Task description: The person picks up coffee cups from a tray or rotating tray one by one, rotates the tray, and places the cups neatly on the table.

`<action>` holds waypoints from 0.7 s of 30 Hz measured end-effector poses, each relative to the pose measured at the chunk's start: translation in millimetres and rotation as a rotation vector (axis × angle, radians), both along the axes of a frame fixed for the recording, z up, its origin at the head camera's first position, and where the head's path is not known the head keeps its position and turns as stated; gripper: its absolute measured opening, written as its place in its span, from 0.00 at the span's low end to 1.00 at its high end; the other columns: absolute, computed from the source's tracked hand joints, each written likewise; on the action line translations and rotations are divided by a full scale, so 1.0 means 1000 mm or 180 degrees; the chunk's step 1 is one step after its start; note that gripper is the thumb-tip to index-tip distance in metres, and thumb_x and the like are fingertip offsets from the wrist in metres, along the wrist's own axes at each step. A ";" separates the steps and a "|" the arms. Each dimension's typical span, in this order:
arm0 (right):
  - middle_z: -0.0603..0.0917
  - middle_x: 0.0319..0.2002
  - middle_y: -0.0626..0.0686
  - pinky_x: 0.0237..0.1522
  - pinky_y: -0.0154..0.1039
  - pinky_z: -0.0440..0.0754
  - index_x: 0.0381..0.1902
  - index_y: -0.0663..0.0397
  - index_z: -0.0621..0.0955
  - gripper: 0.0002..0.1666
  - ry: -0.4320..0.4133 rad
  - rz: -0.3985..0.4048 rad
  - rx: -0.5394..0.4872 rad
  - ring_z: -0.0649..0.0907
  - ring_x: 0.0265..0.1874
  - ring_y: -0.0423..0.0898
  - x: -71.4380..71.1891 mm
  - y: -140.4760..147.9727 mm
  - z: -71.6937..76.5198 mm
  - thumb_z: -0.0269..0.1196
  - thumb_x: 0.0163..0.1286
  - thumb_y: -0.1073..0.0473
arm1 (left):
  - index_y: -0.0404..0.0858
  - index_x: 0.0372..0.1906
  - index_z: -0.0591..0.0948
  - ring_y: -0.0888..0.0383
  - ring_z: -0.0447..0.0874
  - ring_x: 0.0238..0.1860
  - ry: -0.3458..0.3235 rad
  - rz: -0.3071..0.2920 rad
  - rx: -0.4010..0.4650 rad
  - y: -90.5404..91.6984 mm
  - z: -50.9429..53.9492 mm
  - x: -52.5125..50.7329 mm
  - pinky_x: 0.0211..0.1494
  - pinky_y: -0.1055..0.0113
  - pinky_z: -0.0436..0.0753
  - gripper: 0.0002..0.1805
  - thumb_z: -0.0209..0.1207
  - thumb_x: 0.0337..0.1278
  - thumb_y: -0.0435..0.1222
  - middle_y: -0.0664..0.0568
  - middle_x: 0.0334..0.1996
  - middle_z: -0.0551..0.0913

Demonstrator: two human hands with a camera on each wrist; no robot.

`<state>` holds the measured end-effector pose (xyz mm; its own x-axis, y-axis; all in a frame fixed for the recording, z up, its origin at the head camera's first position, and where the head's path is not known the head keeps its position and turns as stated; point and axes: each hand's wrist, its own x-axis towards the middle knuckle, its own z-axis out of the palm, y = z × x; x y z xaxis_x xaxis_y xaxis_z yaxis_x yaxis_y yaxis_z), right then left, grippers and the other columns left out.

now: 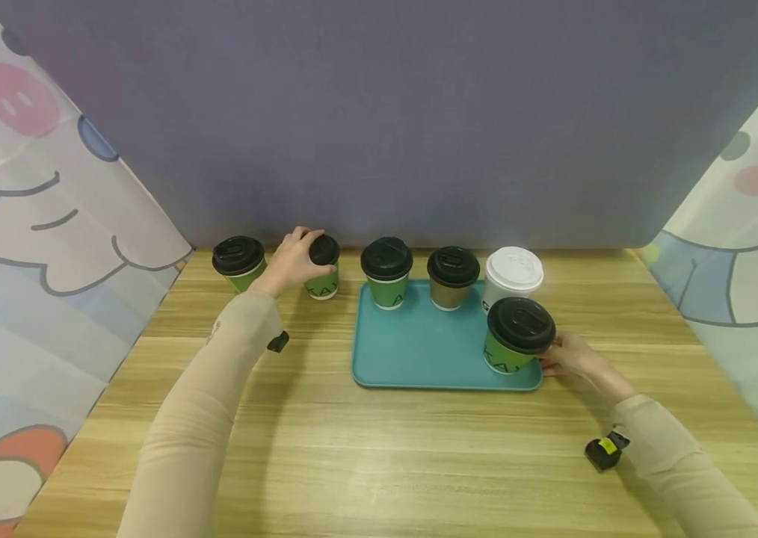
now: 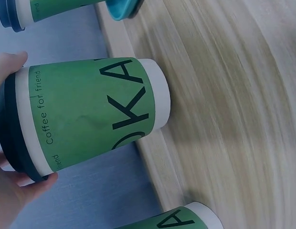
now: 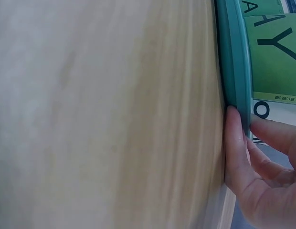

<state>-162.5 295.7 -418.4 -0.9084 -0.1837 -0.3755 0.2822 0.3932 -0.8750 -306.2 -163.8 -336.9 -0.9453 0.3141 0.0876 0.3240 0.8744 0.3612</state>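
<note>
Nearest, the right hand (image 1: 570, 355) is pinching the rim of the teal tray (image 1: 419, 355) by its front right corner, where a large green cup (image 1: 520, 335) is standing, showing "AY" to the right wrist camera. Along the tray's back edge are standing a white cup (image 1: 512, 275) with a "G", a brown cup (image 1: 450, 282) and a black-lidded green cup (image 1: 387, 278). Left of the tray, the left hand (image 1: 293, 263) is grasping another green cup (image 2: 93, 109) by its lid, fingers curling round; it is reading "Coffee for friend" and, larger, "OKA". Farther left, one more green cup (image 1: 241, 263) is standing.
</note>
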 end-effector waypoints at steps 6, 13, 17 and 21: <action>0.78 0.30 0.52 0.33 0.38 0.80 0.55 0.88 0.53 0.29 0.0021 0.0018 0.0044 0.79 0.27 0.41 -0.001 0.000 0.000 0.48 0.64 0.70 | 0.41 0.65 0.59 0.40 0.56 0.58 -0.0025 0.0014 -0.0051 0.002 0.000 -0.003 0.55 0.46 0.63 0.44 0.61 0.43 0.53 0.38 0.59 0.57; 0.77 0.28 0.50 0.33 0.38 0.80 0.55 0.88 0.53 0.28 0.0008 0.0015 0.0028 0.79 0.27 0.41 -0.001 0.000 0.000 0.48 0.64 0.71 | 0.41 0.65 0.58 0.40 0.56 0.58 -0.0056 0.0040 -0.0090 0.004 -0.003 -0.005 0.56 0.46 0.63 0.44 0.61 0.42 0.54 0.39 0.60 0.57; 0.77 0.28 0.50 0.33 0.38 0.80 0.56 0.87 0.53 0.29 0.0002 0.0005 0.0042 0.79 0.27 0.41 -0.001 -0.001 -0.001 0.49 0.64 0.71 | 0.41 0.65 0.59 0.40 0.56 0.58 -0.0063 0.0050 -0.0082 0.004 -0.005 -0.007 0.56 0.46 0.62 0.45 0.61 0.42 0.54 0.38 0.60 0.56; 0.77 0.29 0.51 0.33 0.38 0.80 0.55 0.87 0.54 0.29 0.0021 -0.0007 0.0037 0.79 0.27 0.41 -0.001 0.000 -0.002 0.50 0.63 0.71 | 0.41 0.65 0.58 0.39 0.56 0.58 -0.0064 0.0069 -0.0056 0.003 -0.005 -0.007 0.56 0.46 0.62 0.44 0.61 0.43 0.53 0.38 0.60 0.56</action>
<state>-163.6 295.7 -420.7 -0.9113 -0.1774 -0.3715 0.2772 0.4028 -0.8723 -313.1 -160.7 -342.2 -0.9534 0.2950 0.0631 0.2979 0.8874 0.3519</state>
